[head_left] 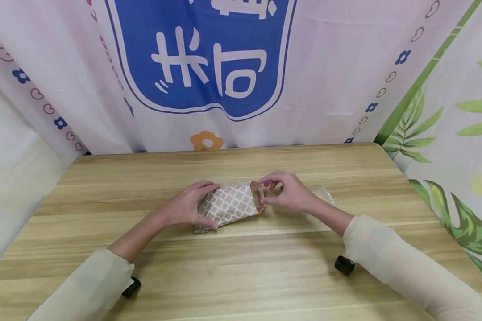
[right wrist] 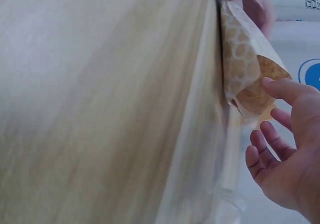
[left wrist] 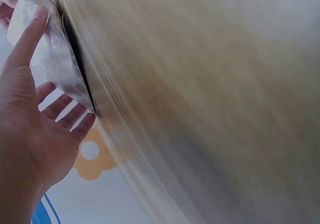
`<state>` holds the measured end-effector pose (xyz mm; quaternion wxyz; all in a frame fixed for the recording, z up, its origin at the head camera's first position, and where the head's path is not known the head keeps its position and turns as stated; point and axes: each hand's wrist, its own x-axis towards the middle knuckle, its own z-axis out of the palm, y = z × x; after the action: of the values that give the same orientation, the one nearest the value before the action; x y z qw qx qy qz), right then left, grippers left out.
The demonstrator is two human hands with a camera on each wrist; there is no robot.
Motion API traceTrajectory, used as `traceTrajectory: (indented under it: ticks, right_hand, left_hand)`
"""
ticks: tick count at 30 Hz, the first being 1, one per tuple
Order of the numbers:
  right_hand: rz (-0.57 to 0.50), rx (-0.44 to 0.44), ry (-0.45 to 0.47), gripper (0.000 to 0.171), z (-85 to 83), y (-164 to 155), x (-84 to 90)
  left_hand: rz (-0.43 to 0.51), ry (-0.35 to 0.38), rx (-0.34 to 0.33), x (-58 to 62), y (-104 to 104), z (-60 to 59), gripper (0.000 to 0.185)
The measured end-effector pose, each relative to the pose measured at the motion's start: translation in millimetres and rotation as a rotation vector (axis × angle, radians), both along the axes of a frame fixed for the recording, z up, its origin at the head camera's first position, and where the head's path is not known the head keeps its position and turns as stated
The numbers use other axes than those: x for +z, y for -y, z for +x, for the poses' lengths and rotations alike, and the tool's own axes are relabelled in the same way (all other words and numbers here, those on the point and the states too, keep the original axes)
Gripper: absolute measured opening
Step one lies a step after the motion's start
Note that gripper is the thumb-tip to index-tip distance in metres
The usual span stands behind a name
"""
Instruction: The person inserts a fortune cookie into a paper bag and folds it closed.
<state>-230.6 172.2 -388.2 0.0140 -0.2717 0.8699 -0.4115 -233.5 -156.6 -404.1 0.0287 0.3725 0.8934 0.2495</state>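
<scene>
Two hands work on one patterned paper bag (head_left: 230, 206) lying on its side near the middle of the tabletop (head_left: 241, 267), its open mouth turned to the person's right. The left hand (head_left: 187, 206) lies over the closed end, fingers fairly straight and spread across the top with the thumb along the near edge; this looks like a steadying press, so the bag does not slide while the other end is handled. The right hand (head_left: 286, 192) is at the mouth, fingertips bent round the brown rim and pinching it, seemingly to hold the opening wide. In the right wrist view the mouth gapes, with the thumb (right wrist: 282, 88) against its edge. In the left wrist view that hand's thumb (left wrist: 27, 41) rests on the bag's side. Something clear and crinkled, perhaps a plastic wrapper (head_left: 324, 194), lies just behind the right wrist. A printed curtain (head_left: 209, 58) hangs behind the tabletop.
</scene>
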Motion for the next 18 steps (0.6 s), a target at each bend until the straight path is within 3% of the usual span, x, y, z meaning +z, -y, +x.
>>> traceTrajectory:
  ticks: [4, 18]
  right_hand:
    - [0.004, 0.001, -0.034, 0.041, -1.6, -8.7, 3.7]
    - [0.065, -0.033, -0.026, 0.036, -0.2, -36.7, 16.1]
  left_hand:
    - [0.000, -0.001, -0.001, -0.6, -0.3, -0.4, 0.108]
    - [-0.006, -0.002, 0.001, -0.9, -0.4, -0.6, 0.108]
